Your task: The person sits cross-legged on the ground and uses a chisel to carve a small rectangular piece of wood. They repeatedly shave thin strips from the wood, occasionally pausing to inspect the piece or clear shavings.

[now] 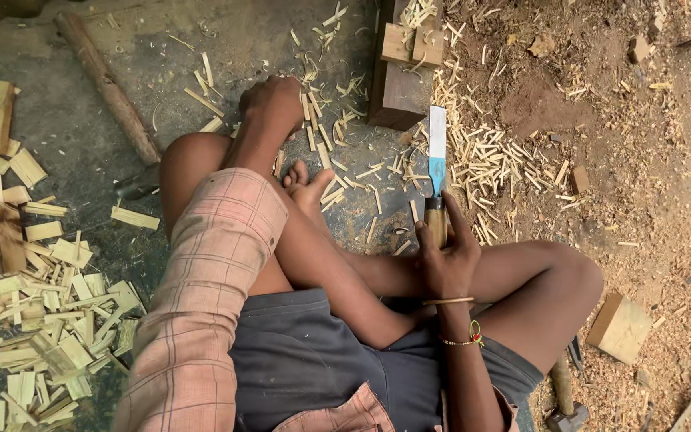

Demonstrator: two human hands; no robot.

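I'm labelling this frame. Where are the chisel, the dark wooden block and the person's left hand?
chisel (437, 156): head view, on the flat blade.
dark wooden block (397, 92): head view, on its dark side face.
left hand (272, 102): head view, on the back of the hand.

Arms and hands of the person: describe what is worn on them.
The left arm wears a loose sleeve of pale pink cloth with a thin dark check; the left hand is bare. The right hand is bare too, and its wrist carries a thin metal bangle and a beaded bracelet with a small red and green tassel.
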